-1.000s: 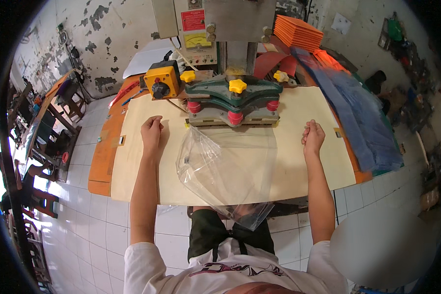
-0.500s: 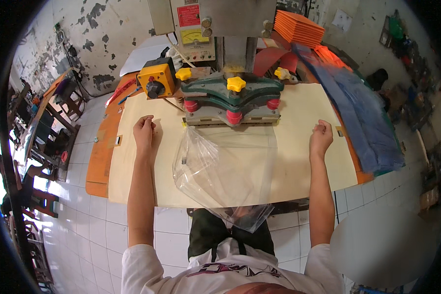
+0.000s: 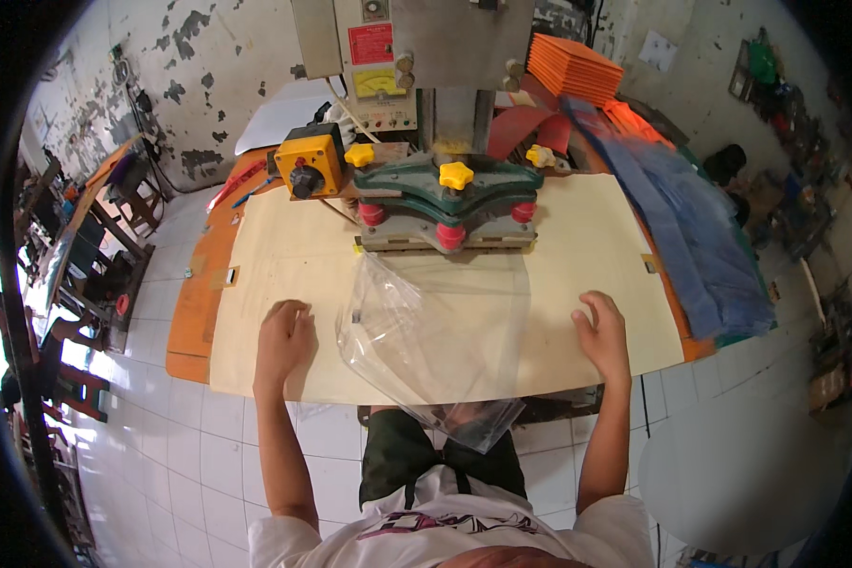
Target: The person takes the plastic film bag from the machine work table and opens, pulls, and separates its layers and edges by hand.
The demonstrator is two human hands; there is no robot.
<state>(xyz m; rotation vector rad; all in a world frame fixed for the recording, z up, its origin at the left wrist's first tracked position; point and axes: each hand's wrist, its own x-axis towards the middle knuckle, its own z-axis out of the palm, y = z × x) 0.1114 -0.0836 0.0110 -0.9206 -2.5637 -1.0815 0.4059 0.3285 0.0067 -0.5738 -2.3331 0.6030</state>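
Drawn back: bare left hand (image 3: 284, 343), right hand (image 3: 604, 339), both empty, fingers apart; clear plastic sheet (image 3: 473, 317) placed, far edge beneath green-grey metal press (image 3: 405, 180), apparently not yet freed.

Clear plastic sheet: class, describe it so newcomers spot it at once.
Find the machine over the pale board. Between left hand and right hand, the plastic sheet runs from it past the board's near edge. Unlike the blue sheets, it is colourless.
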